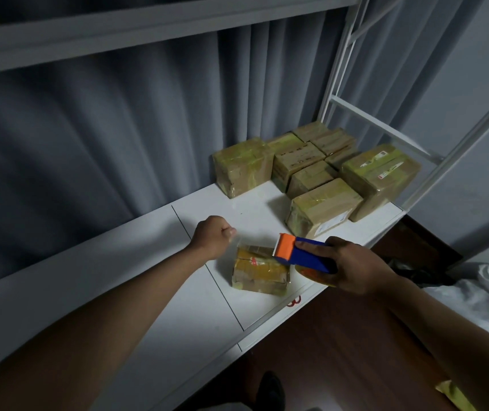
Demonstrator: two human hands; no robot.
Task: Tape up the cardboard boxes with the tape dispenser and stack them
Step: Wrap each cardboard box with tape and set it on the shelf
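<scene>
A small cardboard box [259,272], wrapped in yellowish tape, lies on the white table [154,280] near its front edge. My right hand [356,268] grips the blue and orange tape dispenser [302,252], whose orange toothed head hovers over the box's right top edge. My left hand [212,237] is curled into a fist just beyond the box's far left corner. Its thumb and fingers pinch the end of a faint clear strip of tape [239,240] that runs toward the dispenser.
Several taped cardboard boxes [323,206] stand grouped at the table's back right, one larger box [243,166] on the left of the group. A white metal frame [385,129] rises behind them. Grey curtains hang behind the table. A bed with white bedding [480,298] lies at the right.
</scene>
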